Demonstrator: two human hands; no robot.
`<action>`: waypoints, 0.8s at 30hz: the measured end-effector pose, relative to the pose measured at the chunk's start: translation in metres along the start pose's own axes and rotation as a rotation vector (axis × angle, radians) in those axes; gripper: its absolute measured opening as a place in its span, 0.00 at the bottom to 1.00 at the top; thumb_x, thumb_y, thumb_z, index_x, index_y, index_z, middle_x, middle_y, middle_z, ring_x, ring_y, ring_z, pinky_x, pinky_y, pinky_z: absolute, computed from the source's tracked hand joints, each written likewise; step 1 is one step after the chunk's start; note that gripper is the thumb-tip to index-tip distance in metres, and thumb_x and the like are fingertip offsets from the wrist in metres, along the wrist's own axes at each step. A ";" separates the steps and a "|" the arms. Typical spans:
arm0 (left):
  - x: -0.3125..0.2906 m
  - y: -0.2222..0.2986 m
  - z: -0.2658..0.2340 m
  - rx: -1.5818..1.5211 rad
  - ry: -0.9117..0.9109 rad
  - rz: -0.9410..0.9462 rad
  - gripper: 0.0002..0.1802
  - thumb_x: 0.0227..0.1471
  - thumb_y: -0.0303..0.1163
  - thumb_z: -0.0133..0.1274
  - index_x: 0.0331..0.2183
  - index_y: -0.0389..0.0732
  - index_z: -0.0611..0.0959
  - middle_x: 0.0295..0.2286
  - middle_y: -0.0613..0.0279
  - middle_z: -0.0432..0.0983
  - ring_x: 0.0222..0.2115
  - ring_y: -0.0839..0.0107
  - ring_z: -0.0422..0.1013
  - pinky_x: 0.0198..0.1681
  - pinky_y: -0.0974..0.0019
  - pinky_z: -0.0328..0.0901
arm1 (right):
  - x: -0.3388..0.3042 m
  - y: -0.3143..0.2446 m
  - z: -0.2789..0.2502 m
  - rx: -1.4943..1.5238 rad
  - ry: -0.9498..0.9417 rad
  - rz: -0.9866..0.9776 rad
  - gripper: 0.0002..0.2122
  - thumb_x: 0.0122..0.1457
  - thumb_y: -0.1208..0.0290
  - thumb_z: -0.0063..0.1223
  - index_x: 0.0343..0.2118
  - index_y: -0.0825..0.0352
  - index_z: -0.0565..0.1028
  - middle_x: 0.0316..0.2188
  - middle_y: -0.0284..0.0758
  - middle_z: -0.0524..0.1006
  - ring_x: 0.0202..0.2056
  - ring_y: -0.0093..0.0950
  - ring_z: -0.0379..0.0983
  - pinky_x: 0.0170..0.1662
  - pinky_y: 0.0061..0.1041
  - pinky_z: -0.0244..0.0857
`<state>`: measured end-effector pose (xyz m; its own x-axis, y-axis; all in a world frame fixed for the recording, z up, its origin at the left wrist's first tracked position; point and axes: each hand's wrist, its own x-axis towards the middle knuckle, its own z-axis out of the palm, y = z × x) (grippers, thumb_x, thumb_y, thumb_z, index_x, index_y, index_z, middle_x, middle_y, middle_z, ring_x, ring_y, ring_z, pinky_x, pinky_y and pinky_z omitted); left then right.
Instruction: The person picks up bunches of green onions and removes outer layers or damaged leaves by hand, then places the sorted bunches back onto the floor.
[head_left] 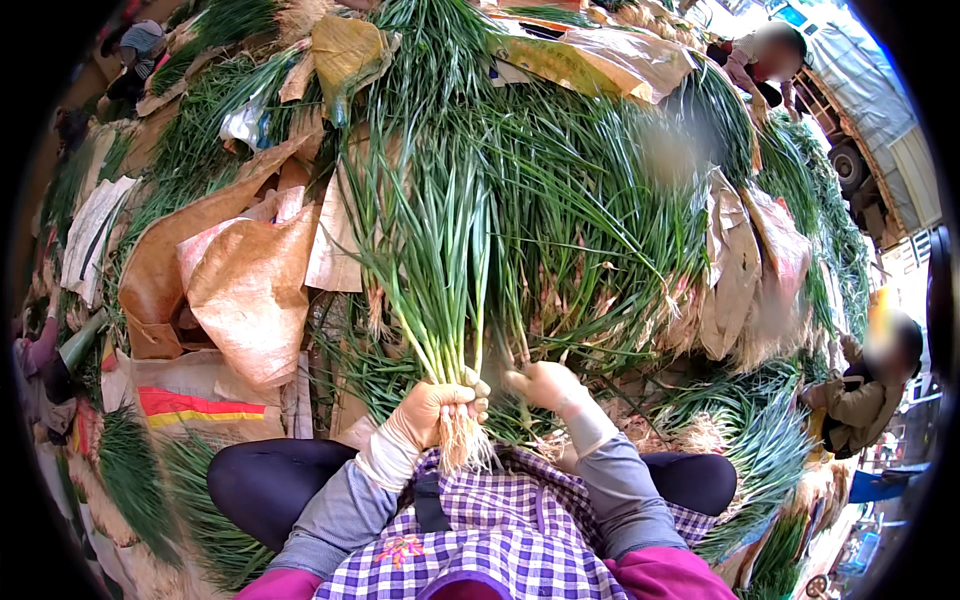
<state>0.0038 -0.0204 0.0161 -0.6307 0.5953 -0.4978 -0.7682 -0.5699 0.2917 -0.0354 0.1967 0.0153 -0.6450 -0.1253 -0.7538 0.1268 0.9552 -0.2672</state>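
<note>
My left hand [425, 412], in a pale glove, is wrapped round a bunch of green onions [447, 290] close to its base. The bunch stands nearly upright, its long leaves fanning away from me and its pale roots hanging below the fist. To the right, my gloved right hand [555, 388] is closed, with a thin, blurred onion stalk at its fingertips. Just beyond both hands spreads a thick pile of loose green onions [590, 200], its root ends pointing toward me.
Crumpled brown sacks [250, 290] lie at the left, and more sacking [725, 270] rests on the onions at right. Onions with roots [705, 435] lie beside my right knee. Other people [860, 395] sit at the edges. A truck [870, 120] stands far right.
</note>
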 end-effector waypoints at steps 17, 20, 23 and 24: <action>-0.115 0.081 0.037 0.267 -0.054 0.651 0.15 0.37 0.20 0.53 0.31 0.40 0.69 0.26 0.54 0.73 0.21 0.69 0.71 0.19 0.75 0.63 | -0.127 -0.129 -0.179 1.053 0.464 -0.874 0.17 0.59 0.66 0.45 0.44 0.75 0.69 0.18 0.27 0.70 0.15 0.13 0.57 0.19 0.15 0.52; -0.122 0.082 0.040 0.263 -0.028 0.733 0.15 0.36 0.21 0.54 0.30 0.40 0.70 0.22 0.56 0.72 0.20 0.70 0.70 0.19 0.76 0.62 | -0.048 -0.171 -0.170 1.025 0.502 -0.691 0.14 0.60 0.69 0.42 0.44 0.73 0.69 0.23 0.32 0.72 0.24 0.21 0.68 0.28 0.20 0.63; -0.120 0.084 0.043 0.304 -0.016 0.718 0.14 0.37 0.19 0.53 0.30 0.39 0.70 0.23 0.55 0.72 0.20 0.71 0.70 0.19 0.75 0.63 | 0.066 -0.166 -0.135 0.497 0.566 -0.496 0.18 0.60 0.67 0.45 0.51 0.69 0.66 0.30 0.36 0.77 0.24 0.19 0.68 0.29 0.18 0.67; -0.118 0.085 0.043 0.328 0.016 0.696 0.13 0.37 0.18 0.52 0.30 0.39 0.70 0.23 0.55 0.72 0.20 0.71 0.70 0.19 0.75 0.63 | 0.097 -0.152 -0.124 0.384 0.539 -0.393 0.17 0.59 0.64 0.47 0.47 0.70 0.70 0.33 0.39 0.77 0.28 0.24 0.72 0.34 0.22 0.69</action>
<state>0.0084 -0.1145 0.1348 -0.9809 0.1515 -0.1218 -0.1898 -0.6113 0.7683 -0.2102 0.0728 0.0571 -0.9623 -0.1945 -0.1902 0.0015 0.6954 -0.7186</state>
